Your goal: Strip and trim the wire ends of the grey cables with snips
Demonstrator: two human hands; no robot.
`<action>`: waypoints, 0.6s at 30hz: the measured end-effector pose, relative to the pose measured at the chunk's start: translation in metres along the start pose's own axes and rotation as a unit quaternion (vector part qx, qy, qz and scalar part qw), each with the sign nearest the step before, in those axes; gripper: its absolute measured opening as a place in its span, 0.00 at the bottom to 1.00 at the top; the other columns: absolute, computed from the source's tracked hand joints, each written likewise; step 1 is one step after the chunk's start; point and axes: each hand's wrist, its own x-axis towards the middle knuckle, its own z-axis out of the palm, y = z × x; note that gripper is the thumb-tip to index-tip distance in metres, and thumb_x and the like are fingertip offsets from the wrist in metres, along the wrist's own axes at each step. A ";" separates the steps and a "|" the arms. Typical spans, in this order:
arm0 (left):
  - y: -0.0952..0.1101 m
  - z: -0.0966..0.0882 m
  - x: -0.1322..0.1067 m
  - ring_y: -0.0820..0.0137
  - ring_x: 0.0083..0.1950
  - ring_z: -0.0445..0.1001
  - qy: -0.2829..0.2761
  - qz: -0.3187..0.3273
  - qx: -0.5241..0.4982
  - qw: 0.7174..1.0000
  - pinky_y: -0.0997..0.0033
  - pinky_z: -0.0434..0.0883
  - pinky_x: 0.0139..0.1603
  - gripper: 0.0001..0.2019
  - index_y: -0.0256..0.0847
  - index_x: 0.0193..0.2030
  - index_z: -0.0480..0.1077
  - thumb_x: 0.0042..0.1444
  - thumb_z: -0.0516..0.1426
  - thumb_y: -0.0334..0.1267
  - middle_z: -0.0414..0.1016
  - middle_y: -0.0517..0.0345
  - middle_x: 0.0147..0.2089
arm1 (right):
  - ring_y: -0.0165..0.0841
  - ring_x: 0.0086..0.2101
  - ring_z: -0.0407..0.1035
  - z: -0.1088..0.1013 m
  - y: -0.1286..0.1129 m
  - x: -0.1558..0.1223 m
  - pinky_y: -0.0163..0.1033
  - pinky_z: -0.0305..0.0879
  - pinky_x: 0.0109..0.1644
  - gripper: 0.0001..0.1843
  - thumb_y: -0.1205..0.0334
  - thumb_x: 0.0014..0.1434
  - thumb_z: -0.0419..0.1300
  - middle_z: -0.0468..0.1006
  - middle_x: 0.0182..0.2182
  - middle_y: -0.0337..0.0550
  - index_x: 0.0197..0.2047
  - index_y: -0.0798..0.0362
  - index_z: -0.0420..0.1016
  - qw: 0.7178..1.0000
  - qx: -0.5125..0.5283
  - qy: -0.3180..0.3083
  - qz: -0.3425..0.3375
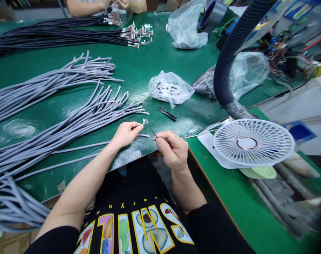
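Note:
My left hand point(128, 134) is closed in a pinch on a grey cable, whose stripped end point(143, 122) shows frayed, whitish strands above the fingertips. Just below it, another cable end point(143, 135) lies near the table edge. My right hand point(173, 148) is closed around a thin, dark, pointed tool point(154, 134); its tip points up and left towards the cable, apart from it. Most of the tool is hidden in the fingers. Black thread snips point(167, 113) lie beyond both hands. A bundle of grey cables point(78, 121) stretches to the left.
A plastic bag of small black-and-white parts point(171, 90) sits ahead. Another grey bundle point(57, 79) and black wired cables point(78, 37) lie further back. At right stand a white fan point(254, 143) and a dark flexible hose point(226, 67). Across the table are another person's hands point(115, 4).

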 end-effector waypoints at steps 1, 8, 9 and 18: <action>0.000 -0.001 0.001 0.77 0.22 0.58 -0.006 -0.007 -0.024 1.000 0.75 0.55 0.26 0.16 0.34 0.31 0.75 0.56 0.55 0.47 0.65 0.63 0.20 | 0.26 0.23 0.60 -0.001 0.000 0.000 0.34 0.58 0.28 0.10 0.59 0.64 0.54 0.69 0.25 0.38 0.35 0.53 0.73 1.000 -0.010 0.004 0.003; 0.010 -0.009 0.000 0.80 0.21 0.56 -0.030 -0.064 -0.183 0.981 0.77 0.53 0.24 0.15 0.33 0.26 0.73 0.52 0.57 0.45 0.66 0.61 0.21 | 0.26 0.24 0.59 0.004 0.030 0.005 0.33 0.58 0.31 0.11 0.60 0.63 0.53 0.67 0.23 0.36 0.31 0.54 0.71 0.994 -0.089 -0.013 0.062; 0.010 -0.009 -0.001 0.80 0.21 0.56 -0.032 -0.064 -0.189 0.979 0.77 0.53 0.24 0.15 0.33 0.27 0.73 0.52 0.57 0.45 0.66 0.61 0.21 | 0.26 0.24 0.59 0.004 0.033 0.004 0.33 0.58 0.31 0.11 0.60 0.63 0.53 0.67 0.23 0.36 0.31 0.54 0.71 0.993 -0.096 -0.011 0.063; 0.011 -0.008 -0.004 0.80 0.21 0.57 -0.054 -0.050 -0.167 0.983 0.77 0.54 0.25 0.16 0.34 0.33 0.76 0.53 0.57 0.48 0.65 0.63 0.20 | 0.26 0.24 0.59 0.005 0.034 0.007 0.33 0.57 0.31 0.11 0.60 0.63 0.53 0.67 0.23 0.36 0.31 0.54 0.71 0.992 -0.108 -0.015 0.070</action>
